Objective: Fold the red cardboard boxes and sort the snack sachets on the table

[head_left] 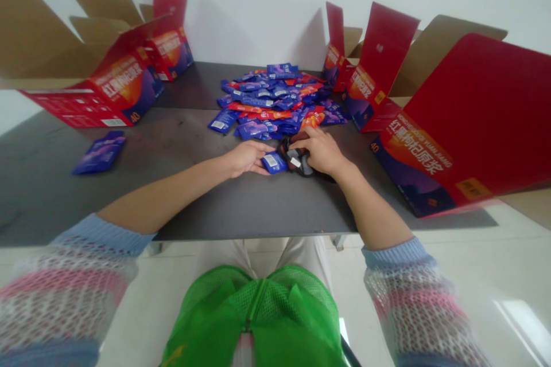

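My left hand grips a small blue pouch by its left end, with a white barcode label facing up. Just right of that pouch, my right hand is bent over a crumpled dark item, black, grey and brownish with a small white tag; its kind is unclear. The fingers press onto this item, and its far side is partly hidden under them. Directly beyond both hands lies a heap of blue and red pouches, some with barcodes showing.
Open red cartons stand on both sides: a large one and a smaller one at left, and several at right, the nearest by the table's edge. A lone blue pouch lies at left on the dark table. A wall stands behind.
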A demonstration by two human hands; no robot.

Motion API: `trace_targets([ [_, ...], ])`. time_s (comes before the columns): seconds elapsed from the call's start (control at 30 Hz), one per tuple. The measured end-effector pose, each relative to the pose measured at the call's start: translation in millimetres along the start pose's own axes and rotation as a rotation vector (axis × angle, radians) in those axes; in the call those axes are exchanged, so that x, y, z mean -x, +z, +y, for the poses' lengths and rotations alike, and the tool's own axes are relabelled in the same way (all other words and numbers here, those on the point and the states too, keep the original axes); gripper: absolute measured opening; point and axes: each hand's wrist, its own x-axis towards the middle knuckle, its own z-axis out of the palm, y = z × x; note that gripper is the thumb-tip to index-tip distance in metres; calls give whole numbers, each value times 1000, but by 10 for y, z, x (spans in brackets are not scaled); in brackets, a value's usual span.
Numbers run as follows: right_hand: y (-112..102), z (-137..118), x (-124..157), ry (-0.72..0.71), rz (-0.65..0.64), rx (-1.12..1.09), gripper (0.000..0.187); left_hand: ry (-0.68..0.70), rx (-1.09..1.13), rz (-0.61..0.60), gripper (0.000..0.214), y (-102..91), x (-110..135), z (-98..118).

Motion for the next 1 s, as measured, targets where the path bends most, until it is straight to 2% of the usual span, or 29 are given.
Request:
trace_targets([
  [0.1,-46,208,58,110,14,97,41,-1,-57,134,27,108,35,10],
  [0.2,-115,400,121,137,115,112,37,-1,-67,129,29,137,58,30],
  [0.3,-192,438,142,72,293,-75,36,19,-69,75,26,110,55,36],
  [0.37,-218,340,130,-4,410,-272,36,25,-73,79,25,94,46,32],
  [0.43,-192,172,106,-72,445,-424,36,17,-63,85,23,90,39,31],
  [0.53,-50,-92,64,-171,319,-506,39,0,-56,53,27,94,40,42],
  [0.63,107,-247,28,-237,127,-452,53,-10,-67,50,34,88,40,61],
  [0.7,144,-273,12,-221,67,-382,59,-21,-54,38,33,72,37,74],
  [0.83,62,-172,8,-157,37,-268,58,-38,-34,-11,17,45,35,95],
  [0.9,10,-51,28,-88,21,-191,54,-43,-53,5,22,54,45,102],
  [1.0,-24,198,82,89,8,-80,50,-65,-90,63,36,98,69,91],
])
